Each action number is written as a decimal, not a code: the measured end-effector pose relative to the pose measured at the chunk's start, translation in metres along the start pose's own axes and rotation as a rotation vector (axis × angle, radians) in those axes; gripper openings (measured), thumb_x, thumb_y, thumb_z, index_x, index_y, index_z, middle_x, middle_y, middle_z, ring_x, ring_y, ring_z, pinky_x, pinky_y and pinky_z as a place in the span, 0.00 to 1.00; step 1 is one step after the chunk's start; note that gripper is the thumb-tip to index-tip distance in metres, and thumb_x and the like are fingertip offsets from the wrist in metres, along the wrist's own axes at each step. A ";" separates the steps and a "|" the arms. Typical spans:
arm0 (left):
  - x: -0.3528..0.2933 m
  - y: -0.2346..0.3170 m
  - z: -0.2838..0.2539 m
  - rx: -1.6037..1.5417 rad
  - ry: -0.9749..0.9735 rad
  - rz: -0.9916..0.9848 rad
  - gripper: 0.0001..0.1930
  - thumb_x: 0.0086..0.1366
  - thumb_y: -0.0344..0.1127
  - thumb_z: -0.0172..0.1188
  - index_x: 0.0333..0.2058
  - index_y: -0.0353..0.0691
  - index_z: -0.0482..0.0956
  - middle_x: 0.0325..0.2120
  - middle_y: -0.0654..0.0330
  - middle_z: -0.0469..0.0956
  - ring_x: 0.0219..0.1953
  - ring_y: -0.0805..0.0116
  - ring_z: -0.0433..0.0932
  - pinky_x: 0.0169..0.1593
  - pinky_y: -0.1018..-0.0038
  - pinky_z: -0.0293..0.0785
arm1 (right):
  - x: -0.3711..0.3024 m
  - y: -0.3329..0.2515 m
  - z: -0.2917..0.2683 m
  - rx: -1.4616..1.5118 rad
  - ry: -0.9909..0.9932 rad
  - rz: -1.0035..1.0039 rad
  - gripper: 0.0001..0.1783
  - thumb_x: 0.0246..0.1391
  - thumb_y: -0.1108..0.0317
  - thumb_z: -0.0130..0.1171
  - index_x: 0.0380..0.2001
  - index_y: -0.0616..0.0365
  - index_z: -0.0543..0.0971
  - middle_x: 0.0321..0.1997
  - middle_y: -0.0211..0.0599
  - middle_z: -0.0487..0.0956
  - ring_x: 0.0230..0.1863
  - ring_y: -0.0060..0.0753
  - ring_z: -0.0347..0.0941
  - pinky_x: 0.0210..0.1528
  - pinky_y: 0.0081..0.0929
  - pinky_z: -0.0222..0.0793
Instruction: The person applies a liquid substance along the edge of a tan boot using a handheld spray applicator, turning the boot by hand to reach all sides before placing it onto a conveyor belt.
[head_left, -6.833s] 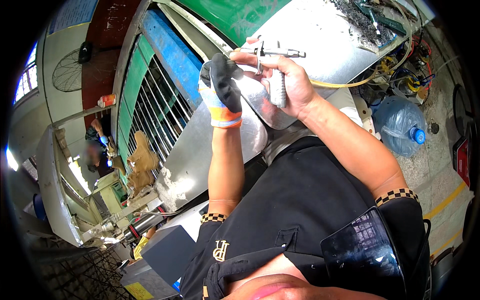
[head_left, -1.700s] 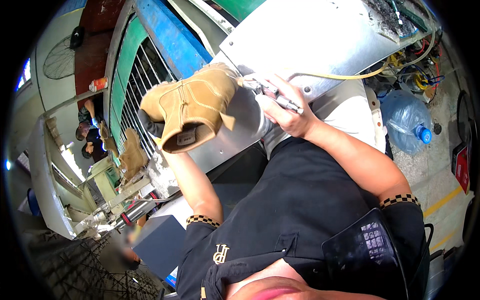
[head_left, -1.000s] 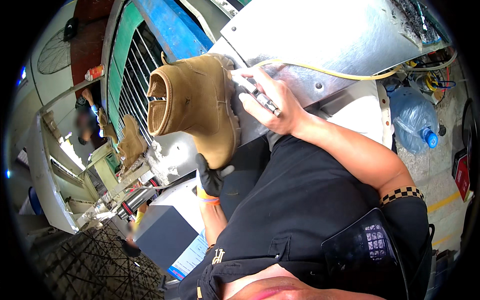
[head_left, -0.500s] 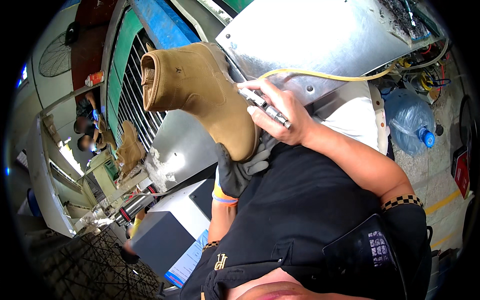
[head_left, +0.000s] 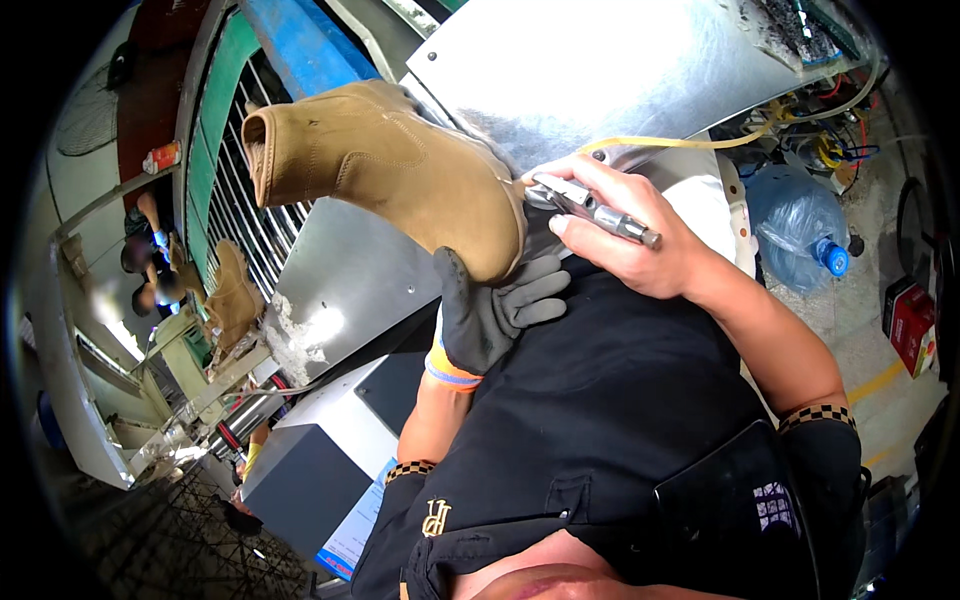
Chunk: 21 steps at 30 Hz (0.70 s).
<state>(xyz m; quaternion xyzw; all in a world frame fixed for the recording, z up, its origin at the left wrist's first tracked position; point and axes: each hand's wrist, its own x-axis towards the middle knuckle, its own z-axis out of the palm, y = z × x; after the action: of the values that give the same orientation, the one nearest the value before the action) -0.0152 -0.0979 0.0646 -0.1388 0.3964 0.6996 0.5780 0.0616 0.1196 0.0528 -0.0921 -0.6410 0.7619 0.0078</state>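
A tan ankle boot (head_left: 430, 175) lies on its side in front of me, its shaft opening to the left and its toe near my body. My left hand (head_left: 490, 315), in a grey-palmed work glove, cups the toe from below, thumb on one side and fingers stretched along the other. My bare right hand (head_left: 655, 235) grips a slim silver metal hand tool (head_left: 600, 212) between thumb and fingers. The tool's front end is at the sole edge near the toe; whether it touches cannot be made out. A yellow hose (head_left: 670, 143) runs behind the right hand.
A shiny metal sheet (head_left: 590, 80) slopes beyond the boot. Left of it stand a green-framed grille (head_left: 250, 190) and more tan boots (head_left: 232, 295). A grey-white box (head_left: 315, 475) sits lower left, a blue water jug (head_left: 795, 225) at right. People work at far left.
The boot has rolled over slightly, with its sole edge turned toward the tool. My right hand and tool have shifted right, and the left glove's fingers are more outstretched. The view has shifted a little.
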 end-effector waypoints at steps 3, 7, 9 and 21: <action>0.007 -0.003 0.003 0.049 0.003 -0.042 0.55 0.58 0.79 0.35 0.66 0.31 0.54 0.55 0.43 0.72 0.54 0.52 0.76 0.52 0.59 0.78 | -0.006 -0.010 -0.007 -0.012 -0.011 0.031 0.19 0.56 0.69 0.53 0.51 0.60 0.73 0.24 0.25 0.71 0.23 0.14 0.65 0.27 0.19 0.61; 0.028 -0.004 0.013 0.071 -0.064 -0.073 0.54 0.57 0.79 0.39 0.67 0.36 0.52 0.56 0.37 0.69 0.54 0.46 0.75 0.51 0.54 0.78 | -0.009 -0.026 -0.017 0.022 0.017 0.134 0.18 0.58 0.68 0.52 0.52 0.61 0.73 0.21 0.22 0.68 0.18 0.12 0.61 0.20 0.17 0.57; 0.042 -0.003 0.021 0.109 -0.105 -0.084 0.56 0.56 0.80 0.40 0.67 0.36 0.49 0.57 0.35 0.67 0.55 0.45 0.75 0.53 0.53 0.77 | -0.008 -0.034 -0.024 0.035 0.025 0.168 0.18 0.58 0.68 0.53 0.52 0.62 0.73 0.21 0.23 0.67 0.17 0.13 0.60 0.19 0.17 0.56; 0.083 0.007 0.035 -0.278 -0.498 -0.126 0.61 0.54 0.83 0.32 0.64 0.25 0.52 0.57 0.41 0.69 0.55 0.54 0.75 0.59 0.65 0.71 | -0.018 -0.028 -0.008 -0.012 0.319 0.062 0.14 0.53 0.67 0.57 0.42 0.63 0.73 0.24 0.34 0.72 0.26 0.25 0.66 0.32 0.25 0.63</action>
<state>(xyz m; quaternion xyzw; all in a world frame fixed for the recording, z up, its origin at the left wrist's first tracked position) -0.0362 -0.0148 0.0360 -0.0652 0.1333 0.7224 0.6754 0.0778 0.1302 0.0817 -0.2319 -0.6331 0.7335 0.0855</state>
